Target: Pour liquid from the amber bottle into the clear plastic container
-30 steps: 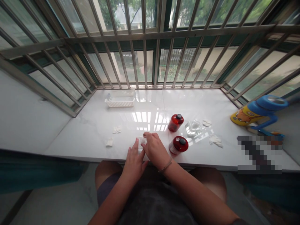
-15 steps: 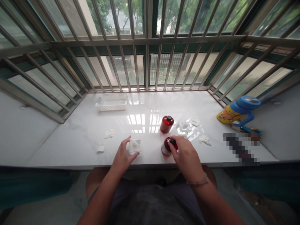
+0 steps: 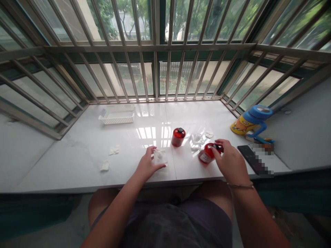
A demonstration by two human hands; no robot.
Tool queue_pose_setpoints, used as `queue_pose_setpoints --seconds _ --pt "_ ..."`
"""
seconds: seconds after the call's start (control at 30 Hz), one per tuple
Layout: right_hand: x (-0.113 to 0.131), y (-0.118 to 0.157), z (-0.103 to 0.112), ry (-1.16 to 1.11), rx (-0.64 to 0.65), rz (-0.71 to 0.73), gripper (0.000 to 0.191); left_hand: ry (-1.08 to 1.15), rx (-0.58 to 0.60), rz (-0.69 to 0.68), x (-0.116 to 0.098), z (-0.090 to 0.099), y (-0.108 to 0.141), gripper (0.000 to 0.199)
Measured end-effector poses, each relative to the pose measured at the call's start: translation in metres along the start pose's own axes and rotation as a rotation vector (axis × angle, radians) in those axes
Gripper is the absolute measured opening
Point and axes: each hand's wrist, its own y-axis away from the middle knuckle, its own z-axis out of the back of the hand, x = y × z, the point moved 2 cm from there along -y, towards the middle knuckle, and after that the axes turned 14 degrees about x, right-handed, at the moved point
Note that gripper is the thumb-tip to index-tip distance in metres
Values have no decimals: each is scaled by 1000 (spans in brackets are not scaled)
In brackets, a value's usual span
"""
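My left hand (image 3: 148,164) has its thumb and fingers closed around the sides of a small clear square dish (image 3: 160,157) with something white and fluffy in it. On the right, my right hand (image 3: 230,160) grips a red see-through bottle (image 3: 206,154) by its black cap. That bottle tilts, and a white label shows on its front. A second red bottle (image 3: 178,137) with a black cap stands upright behind and between my hands. Beyond the held bottle sits another clear dish (image 3: 197,138), also with white material in it.
White crumpled pieces lie at the left (image 3: 114,150), nearer the front edge (image 3: 104,166), and by the far dish (image 3: 208,134). A white basket (image 3: 118,120) stands at the back left. At the right are a blue-and-yellow drinking bottle (image 3: 250,120) and a phone (image 3: 248,156). Barred windows enclose the counter.
My right hand has carried the red bottle to the right, away from the other bottle. My left hand has moved the clear dish rightward. The camera view has turned slightly right.
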Motion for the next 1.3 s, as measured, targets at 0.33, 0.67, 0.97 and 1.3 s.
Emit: queue_pose_setpoints --seconds 0.33,0.67,0.97,1.3 --pt "-16 -19 -10 55 -37 -9 29 92 113 -101 -25 -74 -70 84" --pt "0 -23 2 92 -139 130 22 139 31 -172 -15 -45 -67 54" --pt "49 -73 -9 373 356 41 25 26 221 -197 -14 -13 -146 93" --pt "60 -106 -37 409 471 -148 27 72 270 -209 -11 -22 -169 68"
